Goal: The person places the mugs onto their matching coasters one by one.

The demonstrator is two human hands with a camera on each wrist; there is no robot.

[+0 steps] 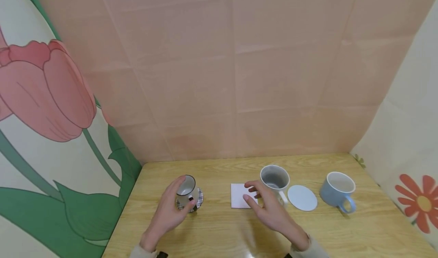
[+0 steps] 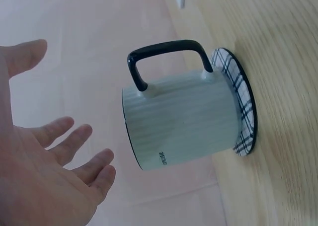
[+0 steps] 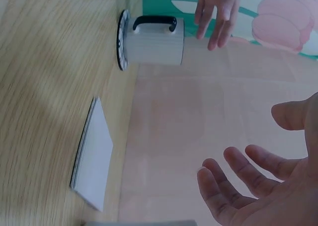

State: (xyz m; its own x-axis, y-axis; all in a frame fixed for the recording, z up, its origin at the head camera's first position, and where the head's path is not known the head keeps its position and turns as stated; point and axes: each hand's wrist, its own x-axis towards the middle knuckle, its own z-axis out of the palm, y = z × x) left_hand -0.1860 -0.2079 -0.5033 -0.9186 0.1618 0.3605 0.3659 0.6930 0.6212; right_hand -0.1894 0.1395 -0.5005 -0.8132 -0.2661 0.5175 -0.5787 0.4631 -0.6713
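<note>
A pale ribbed mug (image 2: 181,121) with a black handle and dark rim stands upright on a round plaid coaster (image 2: 247,102). My left hand (image 1: 170,208) hovers above and beside this mug, fingers spread, apart from it in the left wrist view. Over the table near a white square coaster (image 1: 237,197) is my right hand (image 1: 272,212), its fingers loosely bent and holding nothing. The right wrist view shows the square coaster lying flat, with a gap below the fingers. Just behind the right hand stands a white mug (image 1: 278,176) with a grey inside, its handle towards me.
Right of the white mug lies a round white coaster (image 1: 302,198). Further right stands a light blue mug (image 1: 337,191), handle towards the front right. The wooden table (image 1: 212,227) meets a pink cloth backdrop (image 1: 191,98); flower-printed cloth hangs at both sides.
</note>
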